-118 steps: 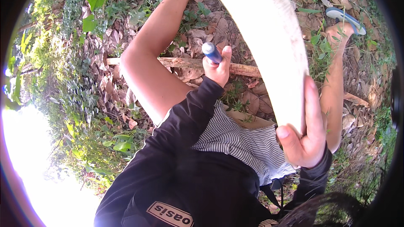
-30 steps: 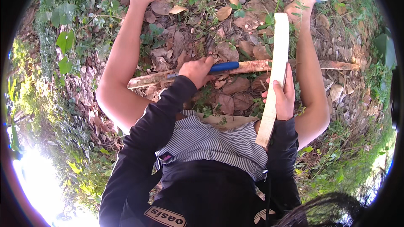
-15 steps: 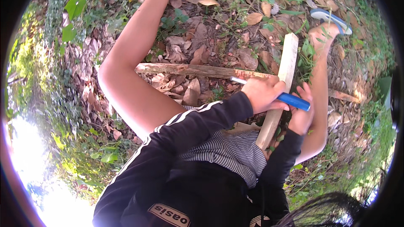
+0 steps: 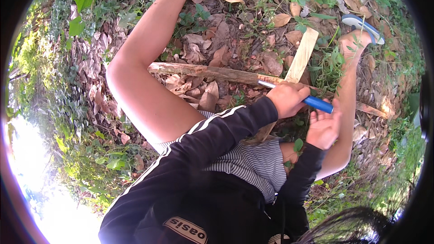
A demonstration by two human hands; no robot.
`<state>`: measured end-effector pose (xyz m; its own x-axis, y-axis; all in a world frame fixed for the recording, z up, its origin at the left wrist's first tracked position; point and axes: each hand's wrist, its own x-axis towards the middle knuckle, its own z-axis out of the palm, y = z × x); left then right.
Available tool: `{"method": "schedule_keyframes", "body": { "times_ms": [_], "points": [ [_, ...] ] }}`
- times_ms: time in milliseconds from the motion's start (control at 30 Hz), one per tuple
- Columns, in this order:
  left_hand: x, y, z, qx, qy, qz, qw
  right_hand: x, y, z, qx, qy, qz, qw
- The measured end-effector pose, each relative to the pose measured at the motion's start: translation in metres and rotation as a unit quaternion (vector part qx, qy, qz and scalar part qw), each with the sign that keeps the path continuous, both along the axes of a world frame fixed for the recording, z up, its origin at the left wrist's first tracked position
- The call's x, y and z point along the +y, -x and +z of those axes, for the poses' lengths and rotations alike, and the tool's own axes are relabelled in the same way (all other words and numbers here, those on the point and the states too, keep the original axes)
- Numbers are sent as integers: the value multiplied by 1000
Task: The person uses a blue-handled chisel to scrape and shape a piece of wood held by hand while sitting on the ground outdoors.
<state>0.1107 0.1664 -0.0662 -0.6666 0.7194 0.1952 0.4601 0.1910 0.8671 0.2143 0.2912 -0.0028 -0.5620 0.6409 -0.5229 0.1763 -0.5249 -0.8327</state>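
Slanting across the frame just right of its middle, a blue-handled tool (image 4: 318, 104) runs from its narrow metal end at upper left to its handle's butt at lower right. The left hand (image 4: 289, 99) is closed round it, fingers curled in, with the metal jutting out on one side and the blue on the other. Just below the butt, the right hand (image 4: 323, 129) is loosely open, palm showing and fingers half bent; I can't tell from where I stand whether its fingertips touch the handle.

A pale wooden piece (image 4: 302, 54) passes behind the left hand, its squared upper edge rising toward upper right and its lower part coming down toward the striped shorts (image 4: 253, 162). Whether the left hand also bears on it, I can't tell.

Past the metal end, a long brown stick (image 4: 203, 71) lies across the ground, its left end close by the left knee (image 4: 120, 70). Between that knee and the tool is a wide leaf-strewn gap; on the other side, the right leg (image 4: 341, 147) comes near the right hand and leaves it little room. A blue-edged sandal (image 4: 364, 28) is at upper right. Green plants (image 4: 86, 162) border the left side.
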Motion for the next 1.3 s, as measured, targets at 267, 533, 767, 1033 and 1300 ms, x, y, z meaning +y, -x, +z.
{"method": "schedule_keyframes", "body": {
  "times_ms": [267, 533, 767, 1033, 1300],
  "points": [
    [10, -3, 19, 37, 29, -10, 999, -41, 27, -102, -52, 204, 127, 969],
    [2, 13, 17, -7, 143, -155, 977, -29, 17, -127, -28, -6, 130, 991],
    [-1, 5, 14, 46, 60, -88, 993, 14, -10, -144, 8, -199, 202, 959],
    [6, 0, 4, 86, -20, -32, 996, 22, -9, -130, -51, -232, 236, 942],
    [3, 10, -5, 98, 12, -65, 993, 9, 2, -97, -30, -115, 133, 984]
  ]
}}
